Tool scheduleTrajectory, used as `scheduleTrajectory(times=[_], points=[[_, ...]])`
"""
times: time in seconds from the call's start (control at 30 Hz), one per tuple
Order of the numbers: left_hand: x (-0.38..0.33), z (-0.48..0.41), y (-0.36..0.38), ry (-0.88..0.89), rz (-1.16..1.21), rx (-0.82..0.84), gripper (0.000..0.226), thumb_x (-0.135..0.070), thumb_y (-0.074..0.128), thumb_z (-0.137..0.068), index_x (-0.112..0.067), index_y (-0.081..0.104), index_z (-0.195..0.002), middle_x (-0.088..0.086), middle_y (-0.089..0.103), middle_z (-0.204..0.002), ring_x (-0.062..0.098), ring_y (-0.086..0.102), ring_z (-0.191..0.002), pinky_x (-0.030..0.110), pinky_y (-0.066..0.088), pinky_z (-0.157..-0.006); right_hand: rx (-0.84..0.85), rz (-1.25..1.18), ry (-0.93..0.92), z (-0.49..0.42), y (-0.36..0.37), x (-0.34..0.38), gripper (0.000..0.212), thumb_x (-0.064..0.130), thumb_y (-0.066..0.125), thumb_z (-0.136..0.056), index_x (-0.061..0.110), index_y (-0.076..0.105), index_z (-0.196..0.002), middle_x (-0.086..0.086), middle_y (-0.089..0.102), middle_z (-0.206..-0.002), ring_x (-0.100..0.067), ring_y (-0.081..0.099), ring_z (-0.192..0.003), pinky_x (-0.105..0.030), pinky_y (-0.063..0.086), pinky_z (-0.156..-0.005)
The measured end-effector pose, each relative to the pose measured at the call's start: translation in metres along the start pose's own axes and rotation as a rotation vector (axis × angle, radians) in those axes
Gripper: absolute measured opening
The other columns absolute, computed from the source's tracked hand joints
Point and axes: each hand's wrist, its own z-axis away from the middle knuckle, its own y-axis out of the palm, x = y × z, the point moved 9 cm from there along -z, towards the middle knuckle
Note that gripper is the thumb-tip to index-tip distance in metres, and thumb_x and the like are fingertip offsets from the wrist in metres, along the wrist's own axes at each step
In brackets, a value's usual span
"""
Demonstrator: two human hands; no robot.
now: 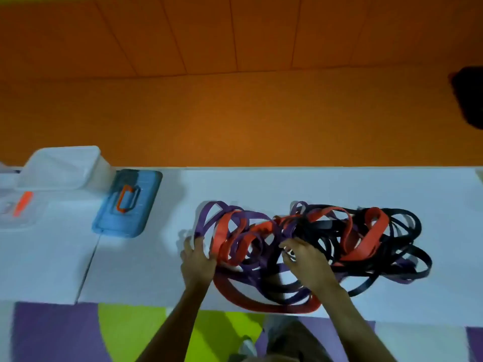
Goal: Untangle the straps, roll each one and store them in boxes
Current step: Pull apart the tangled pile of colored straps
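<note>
Strap tangle point(313, 246) is sitting on the white table point(339, 184), right of centre: purple, red & black loops all wound thru each other. Left hand point(196, 262) is resting at the tangle's left end, fingers spread wide & fairly straight, tips touching the purple loops, gripping nothing. Right hand point(305, 262) is digging into the middle, fingers curled down among the straps; can't tell whether it's pinching one.

Edges: a big red loop point(261, 305) is lying right along the near table edge, just inside it or on it, can't tell. Btwn tangle & far edge a bare strip of tabletop is running across. Right of the tangle, bare tabletop is showing out to the frame edge. Left of it, an open patch is lying btwn the left hand & a blue lid point(141, 218).

Lid is lying flat w/ an orange handle point(125, 202) on top, near the far edge, well apart from the tangle. Clear box point(62, 168) is standing just beside it on the left, at the far edge. Another clear container point(13, 220) w/ an orange clip point(23, 207) is showing at far left, cut off by the frame. A seam point(88, 259) is running front to back from below the lid's near corner.

Room: orange wall point(235, 113) w/ panel lines is rising behind the table. Floor point(52, 333) below the near edge is showing purple, green & white patches. Dark shape point(470, 97) is sitting at the right edge against the wall; too blurry to ID.
</note>
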Motion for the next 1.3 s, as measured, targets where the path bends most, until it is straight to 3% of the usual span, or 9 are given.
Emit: scheduleTrajectory(times=[0.17, 0.33, 0.5, 0.63, 0.8, 0.97, 1.1, 1.2, 1.3], points=[[0.076, -0.045, 0.061, -0.521, 0.501, 0.122, 0.107, -0.037, 0.084, -0.075, -0.021, 0.020, -0.159, 0.026, 0.047, -0.147, 0.050, 0.062, -0.118, 0.062, 0.054, -0.097, 0.113, -0.050, -0.006, -0.026, 0.020, 0.001, 0.020, 0.030, 0.059, -0.100, 0.030, 0.067, -0.118, 0.011, 0.069, -0.110, -0.011, 0.068, -0.101, -0.032, 0.055, -0.081], [0.043, -0.048, 0.058, -0.544, 0.707, 0.274, 0.029, -0.022, 0.078, -0.085, -0.001, 0.068, -0.103, 0.017, 0.070, -0.090, 0.021, 0.069, -0.068, 0.029, 0.051, -0.059, 0.143, -0.094, -0.033, -0.051, 0.033, 0.005, 0.021, 0.027, 0.056, -0.102, 0.026, 0.068, -0.119, 0.010, 0.069, -0.113, -0.013, 0.067, -0.100, -0.029, 0.052, -0.080], [0.041, -0.057, 0.054, -0.681, 0.976, 0.236, 0.041, -0.055, 0.072, -0.091, -0.017, 0.074, -0.105, 0.000, 0.073, -0.101, 0.020, 0.066, -0.098, 0.039, 0.049, -0.086, 0.161, -0.203, 0.007, -0.067, 0.048, 0.004, 0.019, 0.026, 0.057, -0.100, 0.030, 0.069, -0.114, 0.012, 0.070, -0.106, -0.009, 0.067, -0.093, -0.030, 0.053, -0.078], [0.027, -0.071, 0.049, -0.577, 1.174, 0.287, 0.053, -0.061, 0.050, -0.100, -0.013, 0.073, -0.102, 0.003, 0.067, -0.097, 0.023, 0.061, -0.091, 0.041, 0.050, -0.087, 0.128, -0.337, 0.099, -0.082, 0.057, 0.009, 0.015, 0.025, 0.062, -0.100, 0.027, 0.072, -0.112, 0.010, 0.074, -0.100, -0.006, 0.069, -0.089, -0.031, 0.056, -0.081], [-0.027, -0.069, 0.035, -0.031, 0.887, 0.396, 0.014, -0.029, 0.063, -0.086, -0.025, 0.076, -0.088, -0.003, 0.075, -0.101, 0.027, 0.069, -0.100, 0.043, 0.053, -0.089, 0.163, -0.903, 0.339, -0.084, 0.075, 0.052, 0.033, 0.035, 0.072, -0.097, 0.032, 0.059, -0.127, 0.020, 0.075, -0.095, 0.005, 0.069, -0.094, -0.021, 0.048, -0.091], [-0.056, -0.063, 0.042, 0.473, 0.580, 0.472, 0.036, 0.006, 0.054, -0.086, -0.013, 0.081, -0.098, -0.018, 0.065, -0.107, -0.004, 0.061, -0.107, 0.013, 0.042, -0.097, -0.086, -0.956, 0.436, -0.083, 0.081, 0.058, 0.044, 0.008, 0.086, -0.083, 0.010, 0.063, -0.120, -0.011, 0.077, -0.104, -0.025, 0.076, -0.095, -0.042, 0.061, -0.087], [-0.014, -0.098, 0.037, 0.138, 0.539, 0.152, 0.020, -0.004, 0.063, -0.087, -0.019, 0.072, -0.097, -0.004, 0.064, -0.104, 0.019, 0.061, -0.107, 0.021, 0.044, -0.091, -0.231, -0.997, 0.531, -0.064, 0.081, 0.047, 0.030, 0.002, 0.081, -0.085, 0.013, 0.068, -0.109, -0.012, 0.077, -0.094, -0.028, 0.076, -0.084, -0.035, 0.062, -0.075], [0.002, -0.107, 0.062, -0.155, 0.555, 0.366, 0.042, -0.038, 0.075, -0.083, -0.019, 0.059, -0.117, 0.001, 0.064, -0.109, 0.021, 0.063, -0.102, 0.033, 0.050, -0.093, -0.295, -1.075, 0.566, -0.053, 0.074, 0.035, 0.027, 0.002, 0.076, -0.089, 0.014, 0.069, -0.112, -0.014, 0.077, -0.089, -0.028, 0.073, -0.078, -0.033, 0.058, -0.071], [-0.010, -0.108, 0.070, -0.070, 0.566, 0.518, 0.025, -0.042, 0.077, -0.065, -0.024, 0.068, -0.080, -0.005, 0.070, -0.076, 0.017, 0.067, -0.078, 0.039, 0.054, -0.083, -0.318, -1.166, 0.538, -0.047, 0.067, 0.029, 0.043, -0.001, 0.075, -0.091, 0.015, 0.065, -0.129, -0.011, 0.077, -0.104, -0.029, 0.075, -0.087, -0.033, 0.062, -0.075]])
